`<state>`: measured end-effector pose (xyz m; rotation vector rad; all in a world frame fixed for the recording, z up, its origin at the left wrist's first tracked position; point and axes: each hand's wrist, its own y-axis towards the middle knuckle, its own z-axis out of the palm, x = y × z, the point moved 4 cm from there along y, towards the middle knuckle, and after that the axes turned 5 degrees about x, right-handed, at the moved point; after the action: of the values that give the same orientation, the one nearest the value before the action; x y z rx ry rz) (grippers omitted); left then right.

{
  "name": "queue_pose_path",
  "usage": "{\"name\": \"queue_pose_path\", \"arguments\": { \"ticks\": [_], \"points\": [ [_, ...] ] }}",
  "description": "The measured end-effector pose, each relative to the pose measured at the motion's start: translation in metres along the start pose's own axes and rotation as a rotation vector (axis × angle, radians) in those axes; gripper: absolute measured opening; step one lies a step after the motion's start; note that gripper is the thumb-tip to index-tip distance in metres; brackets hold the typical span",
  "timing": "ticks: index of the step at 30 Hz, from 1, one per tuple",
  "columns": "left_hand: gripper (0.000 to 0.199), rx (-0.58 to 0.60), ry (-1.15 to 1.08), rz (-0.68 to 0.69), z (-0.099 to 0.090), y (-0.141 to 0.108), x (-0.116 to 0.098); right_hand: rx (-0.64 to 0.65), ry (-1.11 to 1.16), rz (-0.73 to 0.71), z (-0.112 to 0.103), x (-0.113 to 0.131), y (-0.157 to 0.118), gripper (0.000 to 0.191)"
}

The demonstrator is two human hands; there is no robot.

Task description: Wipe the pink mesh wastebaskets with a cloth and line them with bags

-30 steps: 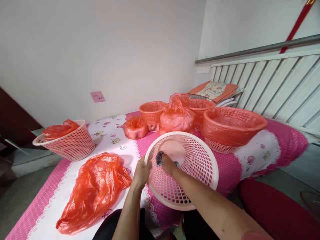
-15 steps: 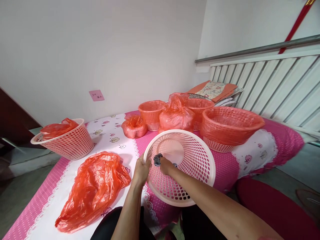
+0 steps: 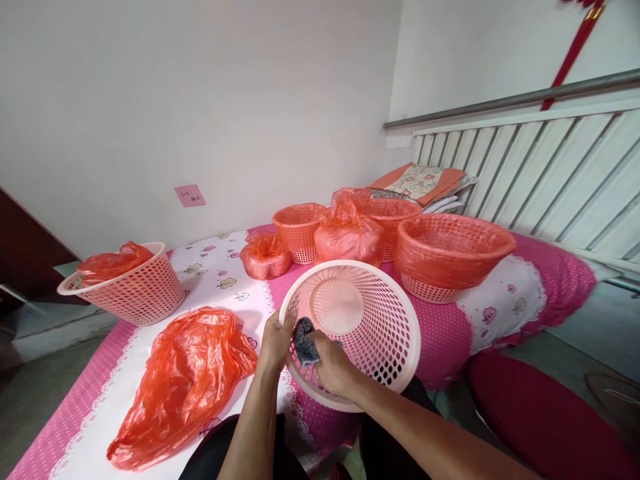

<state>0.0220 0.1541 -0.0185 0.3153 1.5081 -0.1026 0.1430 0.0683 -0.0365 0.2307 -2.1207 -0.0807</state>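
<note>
Gripping a basket (image 3: 375,293) by the left of its rim with the left hand (image 3: 277,340), with the thumb over the inside and the other fingers mostly hidden outside; cannot tell how they are spread. Pinching a gray rag (image 3: 304,343) between the thumb and curled fingers of the right hand (image 3: 333,367), inside the basket at its left wall, near the rim. Tilted with its mouth up and toward the body and its round base away toward the wall (image 3: 280,120), along a long axis running forward from the knees. Positioned at the near edge of a pink-and-white cover (image 3: 253,290), just in front of the knees; cannot tell how much weight rests there. Bunched lengthwise, roughly along the basket's wall, in the rag's case. Lying flat to the left, a crumpled red bag (image 3: 185,387); beyond it, tilted, a second basket (image 3: 140,300) with red plastic (image 3: 117,263) inside. Standing behind the held basket, three red-lined baskets (image 3: 450,247), near two gathered bags (image 3: 347,237). Seen at lower right, a dark red stool (image 3: 540,413).
</note>
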Motion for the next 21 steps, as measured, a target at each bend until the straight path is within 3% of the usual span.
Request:
{"name": "queue_pose_path", "arguments": {
  "ticks": [6, 14, 21],
  "points": [
    [0.055, -0.033, 0.010, -0.012, -0.004, 0.001, -0.001, -0.066, 0.109, -0.195, 0.004, 0.009, -0.027, 0.045],
    [0.053, -0.011, 0.054, -0.094, -0.006, -0.003, -0.004, 0.295, -0.152, -0.347, -0.015, 0.008, -0.057, 0.031],
    [0.043, 0.058, 0.110, -0.043, 0.002, -0.007, -0.013, 0.454, -0.455, -0.247, -0.038, -0.016, -0.076, 0.030]
  ]
}}
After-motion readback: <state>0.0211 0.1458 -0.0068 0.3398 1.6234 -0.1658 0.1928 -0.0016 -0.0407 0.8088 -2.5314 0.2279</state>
